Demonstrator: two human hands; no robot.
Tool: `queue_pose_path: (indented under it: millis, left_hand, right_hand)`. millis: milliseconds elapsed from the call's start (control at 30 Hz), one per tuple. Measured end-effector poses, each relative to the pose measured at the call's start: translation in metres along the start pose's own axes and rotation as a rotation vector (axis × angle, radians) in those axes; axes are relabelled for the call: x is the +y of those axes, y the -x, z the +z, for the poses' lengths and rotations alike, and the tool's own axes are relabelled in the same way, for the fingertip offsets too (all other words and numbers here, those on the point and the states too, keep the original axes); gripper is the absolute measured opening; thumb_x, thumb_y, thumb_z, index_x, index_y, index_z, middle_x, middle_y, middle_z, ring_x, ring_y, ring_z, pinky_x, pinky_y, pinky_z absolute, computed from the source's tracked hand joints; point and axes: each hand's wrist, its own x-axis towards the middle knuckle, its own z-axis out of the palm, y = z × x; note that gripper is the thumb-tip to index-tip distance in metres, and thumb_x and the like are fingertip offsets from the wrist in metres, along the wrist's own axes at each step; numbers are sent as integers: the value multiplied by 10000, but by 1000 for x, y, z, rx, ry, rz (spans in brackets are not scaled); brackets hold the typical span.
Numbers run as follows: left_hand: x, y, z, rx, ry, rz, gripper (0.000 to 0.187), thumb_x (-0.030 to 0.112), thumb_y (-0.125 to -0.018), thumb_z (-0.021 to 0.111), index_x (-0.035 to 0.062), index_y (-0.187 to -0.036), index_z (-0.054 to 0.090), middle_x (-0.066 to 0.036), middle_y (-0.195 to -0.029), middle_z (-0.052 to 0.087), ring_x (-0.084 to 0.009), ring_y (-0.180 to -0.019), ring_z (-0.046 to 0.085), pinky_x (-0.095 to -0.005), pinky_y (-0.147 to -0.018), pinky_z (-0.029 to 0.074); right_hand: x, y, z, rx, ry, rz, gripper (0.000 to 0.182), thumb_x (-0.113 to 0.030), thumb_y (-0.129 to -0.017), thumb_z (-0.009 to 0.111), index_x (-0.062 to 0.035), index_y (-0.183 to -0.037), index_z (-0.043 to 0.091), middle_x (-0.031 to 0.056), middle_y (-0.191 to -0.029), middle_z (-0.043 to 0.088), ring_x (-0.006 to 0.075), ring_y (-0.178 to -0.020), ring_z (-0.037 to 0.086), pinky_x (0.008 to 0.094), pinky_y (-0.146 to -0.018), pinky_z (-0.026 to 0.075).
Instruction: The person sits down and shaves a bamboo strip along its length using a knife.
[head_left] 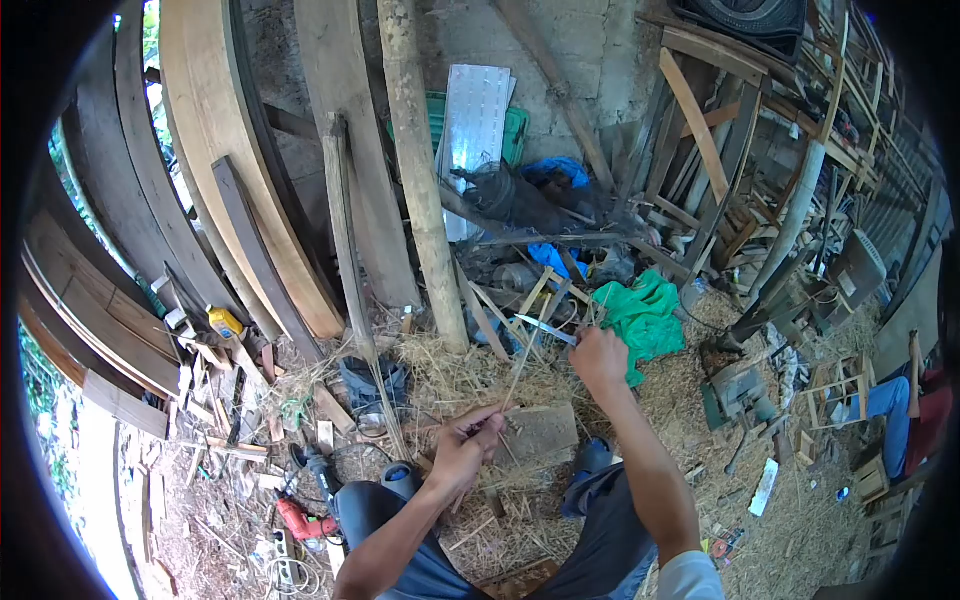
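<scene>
Gripping a knife point(547, 330) by its handle, the right hand point(600, 360) is closed, its blade pointing up and to the left. The left hand point(468, 445) is lower and nearer the body, fingers curled around a thin strip point(522, 372) that slants up from it toward the blade. Whether blade and strip touch is too small to tell.

Between the person's 2 feet, a wooden block point(540, 436) lies on the ground point(655, 450), which is strewn with straw and shavings. Just beyond the right hand is a green cloth point(645, 315), crumpled beside a heap of scraps with some blue plastic point(548, 258) in it. A dark bag point(372, 385) sits beyond the left hand, by the foot of a split pole point(345, 220). To the left of the person's legs, a red power tool point(305, 522) lies on the ground among wood offcuts.

Farther back, long planks point(225, 130) and a round post point(415, 170) stand against or near the wall point(560, 60), and a yellow bottle point(225, 322) is near the planks' lower ends. At the far right, another person point(888, 408) is partly in view: a leg in blue and something red beside it.
</scene>
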Motion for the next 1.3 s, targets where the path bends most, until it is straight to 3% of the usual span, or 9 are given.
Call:
queue_pose_path:
  millis: [300,400,600,733,933,1000,1167,1233,1300]
  left_hand:
    - [9,34,-17,-37,-66,-124,281,126,-933,558,20,-1190,597,-3,-810,526,-44,-553,355,-201,-469,285]
    - [3,26,-22,-28,-14,-94,292,142,-955,518,30,-1218,578,14,-798,488,-43,-551,354,-198,-469,278]
    - [7,18,3,-48,64,-9,279,87,-948,507,-12,-1202,569,8,-812,503,-30,-540,337,-183,-453,268]
    - [7,21,5,-52,-21,32,294,107,-948,519,-4,-1217,564,10,-810,499,-27,-545,328,-179,-449,262]
    - [5,18,18,-44,-61,45,325,159,-941,552,-1,-1224,563,29,-755,469,-18,-520,300,-179,-433,231]
    - [5,18,21,-6,-93,49,321,158,-943,548,-2,-1221,564,41,-731,460,-18,-504,288,-184,-429,223]
    - [5,21,30,-36,-70,31,269,127,-943,541,38,-1189,606,39,-727,474,-24,-514,301,-203,-435,222]
    - [4,42,34,-19,-281,-34,253,133,-943,542,54,-1170,624,45,-717,476,-24,-509,308,-200,-435,229]
    - [3,53,32,-64,-284,-89,266,129,-938,548,-2,-1162,604,24,-749,493,-24,-518,325,-175,-444,247]
  right_hand:
    - [57,-17,1,39,-97,347,264,-241,-775,621,14,-736,674,220,-770,658,382,-734,658,439,-662,544]
    - [40,-6,7,33,-273,239,251,-238,-754,655,7,-705,680,248,-701,633,397,-680,642,448,-622,538]
    - [-49,60,-14,-59,-359,-352,94,-168,-709,647,-100,-756,692,162,-647,637,336,-621,645,428,-604,526]
    - [-51,58,-19,-100,-338,-324,104,-166,-692,658,-131,-785,688,139,-655,645,320,-624,649,421,-602,524]
    - [-40,47,-15,-77,-292,-248,74,-167,-699,657,-130,-761,673,139,-643,642,317,-608,645,426,-586,514]
    - [-35,46,-13,44,-248,-236,112,-170,-768,574,-99,-765,661,157,-652,647,331,-604,655,430,-566,521]
    - [-14,31,-12,-2,-144,-182,188,-207,-794,568,-47,-750,657,190,-665,646,353,-627,659,449,-573,528]
    - [22,5,-21,30,-146,191,216,-208,-806,581,-19,-737,658,213,-693,647,373,-660,657,449,-600,534]
    - [57,-5,-25,78,-190,285,243,-221,-796,613,8,-730,658,240,-747,648,393,-714,653,457,-635,534]
